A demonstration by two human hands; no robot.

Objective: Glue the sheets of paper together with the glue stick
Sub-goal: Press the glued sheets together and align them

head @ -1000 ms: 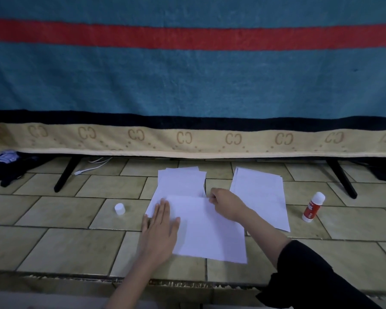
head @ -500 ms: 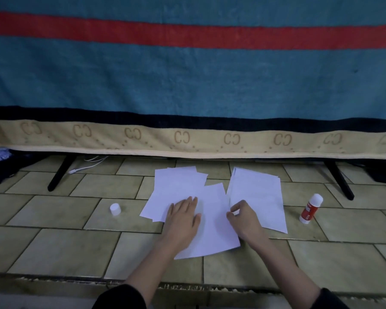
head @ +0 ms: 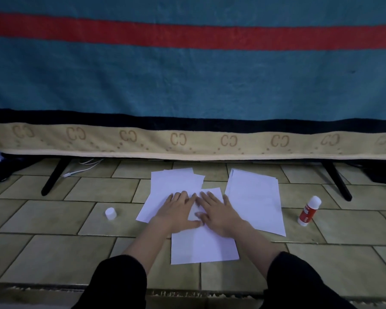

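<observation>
two hands lie flat on the tiled floor, so i read this as the pressing step. left to right: the white cap sits off the stick near the left side, then a fanned stack of sheets, with my left hand spread open, palm down, gripping nothing. beside it, thumbs nearly touching, my right hand is equally splayed on the near sheet, which overlaps the stack. a second pile lies just right; the uncapped glue stick stands beyond it. next i'd smooth outward, then reach right for the stick.
</observation>
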